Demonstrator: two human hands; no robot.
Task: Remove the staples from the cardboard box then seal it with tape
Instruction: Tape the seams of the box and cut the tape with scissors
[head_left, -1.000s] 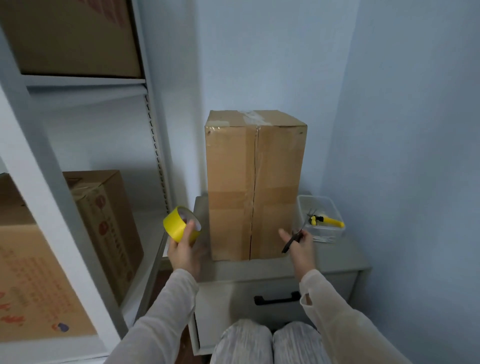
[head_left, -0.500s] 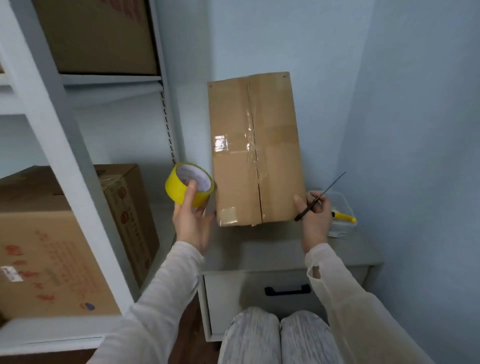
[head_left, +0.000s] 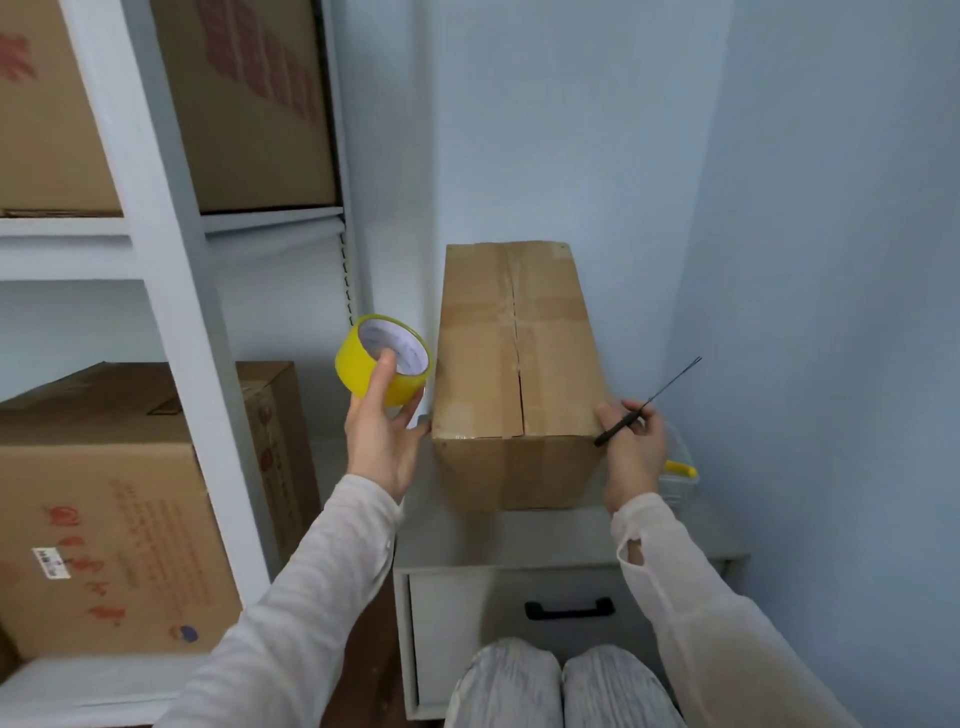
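Holding: the left hand (head_left: 382, 447) grips a yellow tape roll (head_left: 383, 359), thumb over its outer face and fingers curled beneath, just left of the box (head_left: 519, 374).
Box: lies lengthwise on the tabletop (head_left: 545, 535); its top seam runs away from the person, with clear tape strips across it.
Right hand (head_left: 634, 452): at the box's near right corner, thumb touching the top edge, fingers pinching a thin black tool (head_left: 649, 402) whose tip points up and away from the box.
Bin (head_left: 680, 488): clear, right of the box, partly hidden by the right hand, with a yellow-handled item inside.
Shelf (head_left: 171, 322): left of the box, carrying printed cartons.
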